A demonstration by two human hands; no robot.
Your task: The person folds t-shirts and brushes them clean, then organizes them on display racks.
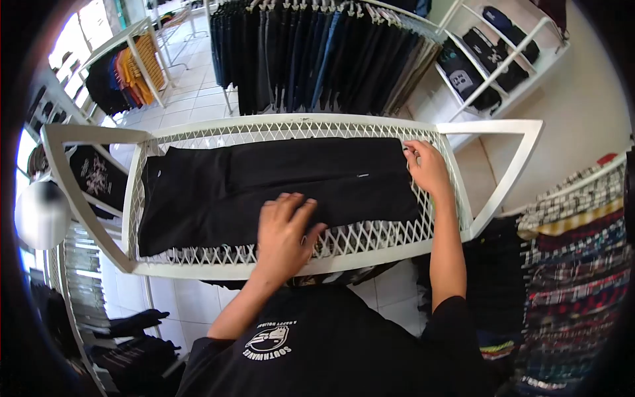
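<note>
Black trousers [198,192] lie lengthwise on a white metal mesh rack [370,239], the wider part to the left and two leg-like panels side by side to the right. A small pale mark shows near the middle seam. My left hand [286,228] rests over the near edge of the cloth, palm down, fingers spread, holding nothing. At the far right corner of the trousers, my right hand [426,165] has its thumb and fingers bent together on the end edge. The fingertips partly hide that corner.
Dark trousers and jeans [297,59] hang on a rail behind the mesh rack. Shelves with caps and folded clothes [486,59] stand at the back right. Plaid shirts [575,278] hang at the right. White arms [509,175] jut from both rack ends.
</note>
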